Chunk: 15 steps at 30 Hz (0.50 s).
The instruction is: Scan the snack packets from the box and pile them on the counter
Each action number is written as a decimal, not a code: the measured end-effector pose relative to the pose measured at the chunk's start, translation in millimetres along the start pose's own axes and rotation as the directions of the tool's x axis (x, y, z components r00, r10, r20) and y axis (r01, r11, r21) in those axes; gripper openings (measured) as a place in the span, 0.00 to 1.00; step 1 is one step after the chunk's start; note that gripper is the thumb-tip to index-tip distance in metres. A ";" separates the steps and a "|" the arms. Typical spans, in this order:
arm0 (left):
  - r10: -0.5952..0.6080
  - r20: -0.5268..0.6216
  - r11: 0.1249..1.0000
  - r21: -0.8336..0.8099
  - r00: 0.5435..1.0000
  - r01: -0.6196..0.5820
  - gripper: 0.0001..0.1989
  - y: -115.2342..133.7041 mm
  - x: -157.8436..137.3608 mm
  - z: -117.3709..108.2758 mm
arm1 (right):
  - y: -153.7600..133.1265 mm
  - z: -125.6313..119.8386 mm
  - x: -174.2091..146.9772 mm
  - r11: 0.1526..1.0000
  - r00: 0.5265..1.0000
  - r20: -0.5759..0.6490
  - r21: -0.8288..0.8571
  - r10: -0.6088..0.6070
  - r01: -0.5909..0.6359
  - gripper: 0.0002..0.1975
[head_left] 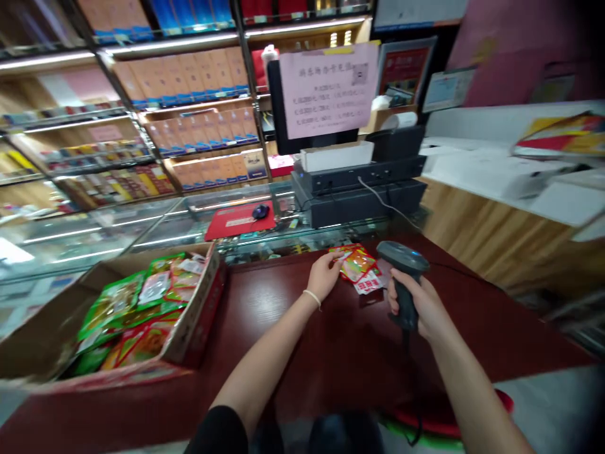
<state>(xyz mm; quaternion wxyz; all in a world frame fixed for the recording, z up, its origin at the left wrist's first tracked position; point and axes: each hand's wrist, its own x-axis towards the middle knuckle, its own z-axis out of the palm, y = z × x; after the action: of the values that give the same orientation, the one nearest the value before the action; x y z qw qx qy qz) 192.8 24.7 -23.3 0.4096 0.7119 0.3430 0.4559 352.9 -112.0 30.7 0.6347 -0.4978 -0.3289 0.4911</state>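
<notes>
Right hand (420, 295) wraps the handle of a barcode scanner (401, 255); left hand (325, 275) touches red-edged snack packets (358, 265) on the worktop (269, 315), though whether it pinches them I cannot tell. Leftward sits an open carton (204, 315) of similar packets. Beyond are a mouse (260, 211) and a monitor (278, 120).

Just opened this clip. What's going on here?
A person's right hand grips a handheld barcode scanner above a dark red tabletop. The left hand has its fingertips at the near-left side of a few plastic food packets lying there; whether it grips them is unclear. Off to the left, an open cardboard box holds more packets in green and red wrappers.
</notes>
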 end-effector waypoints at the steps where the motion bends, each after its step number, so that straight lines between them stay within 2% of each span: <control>1: 0.002 -0.023 1.000 -0.006 1.000 -0.002 0.14 7.6 -4.0 -12.6 | 0.3 9.8 0.0 1.000 1.000 0.015 -0.014 0.012 -0.011 0.19; 5: 0.022 -0.092 0.998 0.053 0.995 -0.017 0.13 44.4 -25.7 -75.3 | 0.8 53.8 -1.6 0.999 0.995 0.087 -0.037 0.043 -0.040 0.18; 9: 0.074 -0.155 0.990 0.131 0.985 -0.053 0.12 77.7 -55.2 -152.4 | 5.1 100.4 -5.0 0.996 0.977 0.198 -0.060 0.083 -0.072 0.17; 15: 0.110 -0.316 0.965 0.263 0.942 -0.024 0.12 94.6 -94.4 -273.9 | 17.4 178.6 -10.5 0.991 0.918 0.380 -0.110 0.115 -0.079 0.20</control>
<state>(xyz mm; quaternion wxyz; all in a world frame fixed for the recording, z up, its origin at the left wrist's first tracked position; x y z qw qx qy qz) -84.1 -23.2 94.9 0.2361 0.6842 0.4374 0.5337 182.8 -66.4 66.3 0.5090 -0.4361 -0.4444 0.5944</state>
